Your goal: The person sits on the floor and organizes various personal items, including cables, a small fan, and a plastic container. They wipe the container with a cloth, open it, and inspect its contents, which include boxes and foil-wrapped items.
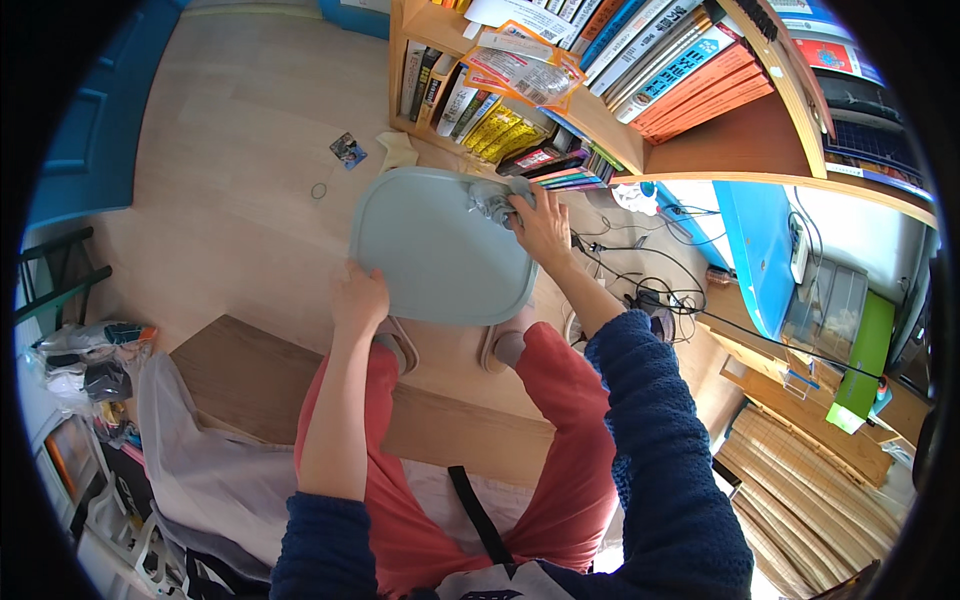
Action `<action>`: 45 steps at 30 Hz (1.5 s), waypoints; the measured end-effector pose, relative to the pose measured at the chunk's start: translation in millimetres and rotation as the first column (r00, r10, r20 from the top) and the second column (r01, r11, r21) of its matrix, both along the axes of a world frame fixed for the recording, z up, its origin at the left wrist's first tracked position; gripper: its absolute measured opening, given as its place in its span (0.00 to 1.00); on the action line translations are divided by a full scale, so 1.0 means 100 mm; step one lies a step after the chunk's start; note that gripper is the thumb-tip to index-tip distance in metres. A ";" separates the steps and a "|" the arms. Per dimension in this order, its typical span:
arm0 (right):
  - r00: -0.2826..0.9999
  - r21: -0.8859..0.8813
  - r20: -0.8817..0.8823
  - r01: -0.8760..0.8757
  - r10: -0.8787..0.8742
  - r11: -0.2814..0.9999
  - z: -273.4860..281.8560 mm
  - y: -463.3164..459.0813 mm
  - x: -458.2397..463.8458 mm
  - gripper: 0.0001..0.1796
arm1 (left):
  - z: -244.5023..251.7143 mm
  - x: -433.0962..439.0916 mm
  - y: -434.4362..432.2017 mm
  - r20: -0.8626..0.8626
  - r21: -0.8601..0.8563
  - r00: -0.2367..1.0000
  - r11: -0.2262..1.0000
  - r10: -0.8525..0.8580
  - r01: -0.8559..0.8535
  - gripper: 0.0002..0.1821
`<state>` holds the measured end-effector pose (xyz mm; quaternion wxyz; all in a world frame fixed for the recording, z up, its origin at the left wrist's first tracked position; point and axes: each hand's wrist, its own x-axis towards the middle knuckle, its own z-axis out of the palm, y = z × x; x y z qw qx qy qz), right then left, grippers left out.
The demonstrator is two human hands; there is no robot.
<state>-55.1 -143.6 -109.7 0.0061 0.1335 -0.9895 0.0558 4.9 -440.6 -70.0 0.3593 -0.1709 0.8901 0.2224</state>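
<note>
Before me is a grey-green plastic lid or tray point(442, 251) with rounded corners and a raised rim, above the floor near my feet. My left hand point(361, 300) grips its left edge, the thumb by the rim and the other fingers partly hidden. At the far right corner, my right hand point(544, 225) has its fingers closed on a crumpled grey cloth point(491, 201), pressed against the surface. What lies beneath the lid or tray is hidden.
A wooden bookshelf point(637, 154) full of books stands ahead to the right. Tangled black cables point(660, 281) lie on the floor at right. A small picture card point(348, 151) and a hair tie point(319, 191) lie on the floor. A blue door point(82, 112) is at left.
</note>
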 end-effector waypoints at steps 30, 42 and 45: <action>0.876 -0.388 0.078 0.466 -0.475 0.795 -0.10 -1.27 0.33 0.16 | 0.07 -0.21 -0.46 0.310 0.338 0.812 0.741 0.495 -0.580 0.47; 0.981 -0.453 0.169 0.163 -0.095 0.876 -0.05 -2.22 0.02 0.11 | -0.39 -0.13 -0.57 0.312 0.514 0.754 0.565 0.578 -0.646 0.48; 0.975 -0.413 0.152 0.210 -0.160 0.886 -0.09 -2.27 0.07 0.11 | -0.44 -0.15 -0.54 0.359 0.443 0.720 0.570 0.594 -0.692 0.51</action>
